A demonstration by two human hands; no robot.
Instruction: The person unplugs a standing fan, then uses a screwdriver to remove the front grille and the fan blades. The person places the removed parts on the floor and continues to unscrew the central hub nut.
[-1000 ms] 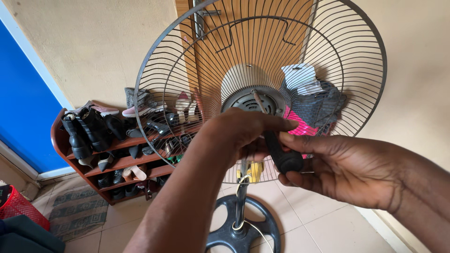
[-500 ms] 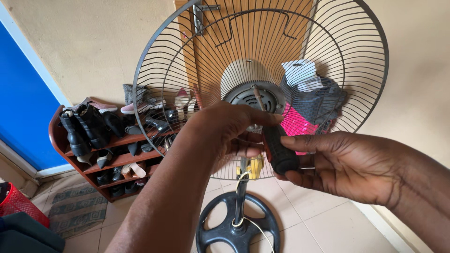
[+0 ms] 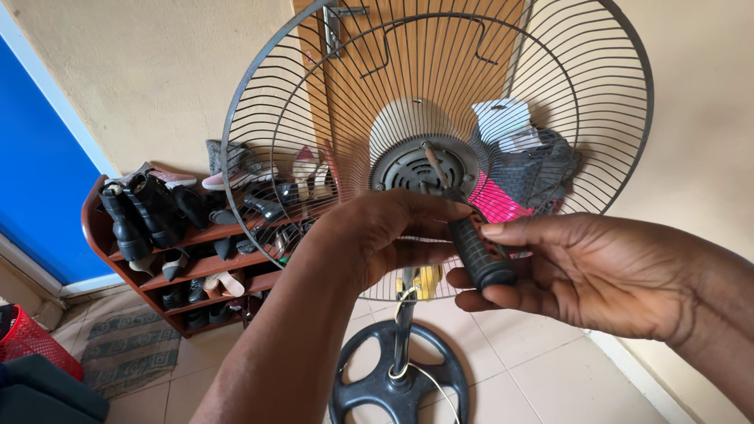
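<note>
Head view: a screwdriver (image 3: 471, 235) with a black ribbed handle sits just right of the picture's centre, its rusty shaft running up toward 11 o'clock to the grey motor hub (image 3: 414, 166) of a standing fan. The right hand (image 3: 585, 271) comes in from 4 o'clock and curls around the handle, thumb laid along its top and fingers wrapped beneath. The left hand (image 3: 385, 235) reaches in from 7 o'clock, its fingers bent and closed near the top of the handle where the shaft begins; whether they pinch the shaft or only rest on it I cannot tell. The round wire rear guard (image 3: 314, 94) of the fan rings the hub and fills the upper half of the view, with no blade on the hub. At 6 o'clock the fan's black spoked base (image 3: 369, 392) stands on pale floor tiles. At 9 o'clock a wooden shoe rack (image 3: 98, 235) holds boots and shoes against a cream wall, beside a blue door (image 3: 35, 180). At 8 o'clock a red basket (image 3: 31, 345) sits on the floor.
</note>
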